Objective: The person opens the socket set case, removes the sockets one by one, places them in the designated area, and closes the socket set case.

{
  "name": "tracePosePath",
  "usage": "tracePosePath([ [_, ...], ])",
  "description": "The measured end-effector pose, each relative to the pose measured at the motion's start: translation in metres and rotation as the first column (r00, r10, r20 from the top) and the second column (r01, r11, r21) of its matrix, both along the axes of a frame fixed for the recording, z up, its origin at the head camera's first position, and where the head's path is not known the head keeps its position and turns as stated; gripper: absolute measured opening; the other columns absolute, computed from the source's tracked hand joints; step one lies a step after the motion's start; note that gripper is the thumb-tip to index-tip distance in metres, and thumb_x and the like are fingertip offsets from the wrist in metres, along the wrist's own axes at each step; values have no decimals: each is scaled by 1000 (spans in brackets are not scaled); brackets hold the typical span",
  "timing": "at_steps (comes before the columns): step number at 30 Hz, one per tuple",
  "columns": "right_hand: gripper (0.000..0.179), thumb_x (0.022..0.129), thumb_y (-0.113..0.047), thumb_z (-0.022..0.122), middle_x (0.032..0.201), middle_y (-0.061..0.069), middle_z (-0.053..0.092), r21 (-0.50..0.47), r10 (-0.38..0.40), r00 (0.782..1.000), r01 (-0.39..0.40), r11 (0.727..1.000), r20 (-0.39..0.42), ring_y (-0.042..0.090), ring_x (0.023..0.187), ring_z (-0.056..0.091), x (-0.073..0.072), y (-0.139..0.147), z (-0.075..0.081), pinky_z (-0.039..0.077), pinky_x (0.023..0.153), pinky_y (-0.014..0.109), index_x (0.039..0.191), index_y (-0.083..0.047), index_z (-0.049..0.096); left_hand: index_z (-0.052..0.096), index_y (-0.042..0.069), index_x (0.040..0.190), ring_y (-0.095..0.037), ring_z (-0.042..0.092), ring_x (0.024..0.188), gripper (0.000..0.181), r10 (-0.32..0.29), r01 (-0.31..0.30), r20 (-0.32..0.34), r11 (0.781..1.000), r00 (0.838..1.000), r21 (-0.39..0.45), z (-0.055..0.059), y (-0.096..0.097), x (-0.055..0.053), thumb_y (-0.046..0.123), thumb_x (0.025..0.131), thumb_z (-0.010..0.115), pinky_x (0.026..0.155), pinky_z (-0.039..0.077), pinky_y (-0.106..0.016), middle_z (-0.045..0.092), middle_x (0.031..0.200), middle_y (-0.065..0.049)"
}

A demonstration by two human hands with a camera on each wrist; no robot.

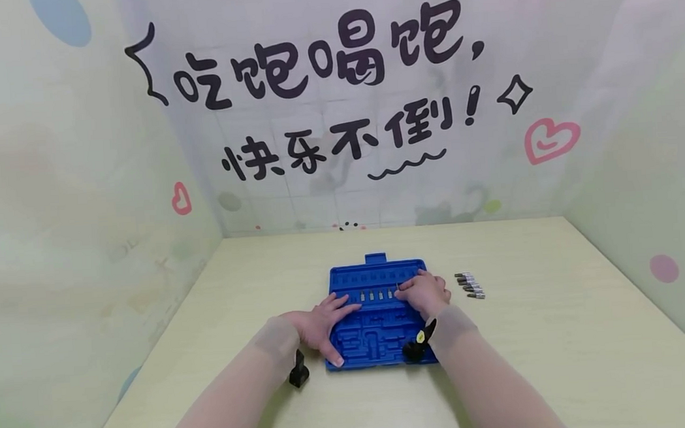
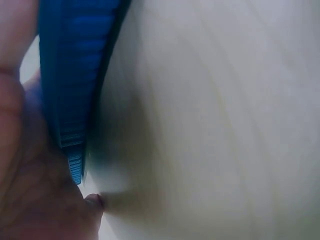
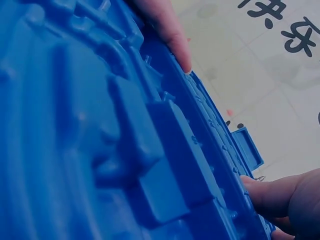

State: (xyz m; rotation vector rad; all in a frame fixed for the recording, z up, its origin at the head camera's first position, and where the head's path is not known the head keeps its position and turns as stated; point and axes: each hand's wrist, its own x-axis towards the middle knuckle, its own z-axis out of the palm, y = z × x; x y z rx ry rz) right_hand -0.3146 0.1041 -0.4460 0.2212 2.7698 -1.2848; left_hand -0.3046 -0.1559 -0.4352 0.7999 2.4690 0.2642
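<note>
A blue plastic case [image 1: 373, 336] lies unfolded on the table, with several silver bits [image 1: 372, 296] standing in a row of its slots. My left hand [image 1: 320, 323] is spread over the case's left edge, thumb near the front corner. In the left wrist view its palm [image 2: 35, 200] lies along the case's ribbed side [image 2: 75, 85]. At the right end of that row, my right hand [image 1: 424, 294] pinches a small screwdriver bit [image 1: 398, 287], mostly hidden by the fingers. The right wrist view shows the fingers [image 3: 280, 197] at the case's edge.
Several loose bits [image 1: 469, 285] lie in a group on the table, right of the case. A blue latch tab [image 1: 375, 258] sticks out from the far edge. Black wrist cameras [image 1: 298, 372] hang under both wrists. A printed wall [image 1: 342, 201] stands behind the table.
</note>
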Motion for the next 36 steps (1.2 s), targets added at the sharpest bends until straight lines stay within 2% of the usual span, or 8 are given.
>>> tracePosePath([
  [7, 23, 89, -24, 70, 155, 14, 27, 22, 14, 1000, -14, 1000, 1, 44, 140, 10, 0, 2, -1, 11, 107, 63, 106, -9, 75, 12, 33, 155, -27, -9, 147, 112, -5, 5, -5, 1000, 1000, 2, 1, 0, 1, 56, 69, 79, 112, 12, -60, 0, 162, 0],
  [16, 21, 90, -22, 70, 156, 13, 25, -32, 20, 1000, -20, 999, 4, 43, 140, 7, 0, 3, -1, 8, 106, 63, 104, -8, 74, 11, 35, 155, -25, -9, 147, 112, 15, -15, -2, 1000, 1000, -12, 0, 0, 0, 56, 68, 80, 112, 12, -60, -1, 162, 2],
  [24, 21, 90, -22, 69, 156, 13, 25, -24, 25, 1000, -24, 999, 6, 42, 140, 7, -2, 3, -4, 7, 106, 63, 106, -9, 75, 12, 35, 155, -26, -9, 147, 113, 25, -25, -7, 1000, 1000, -15, -2, 0, 0, 57, 68, 80, 112, 12, -60, 0, 162, 2],
  [36, 17, 88, -23, 72, 156, 8, 25, -77, -23, 999, 25, 997, 32, 46, 138, 9, -2, 3, -2, 12, 105, 65, 98, -9, 75, 11, 34, 155, -25, -10, 147, 112, 12, -12, 0, 1000, 1000, -6, 1, 0, 0, 56, 69, 80, 112, 11, -60, -1, 162, 2],
])
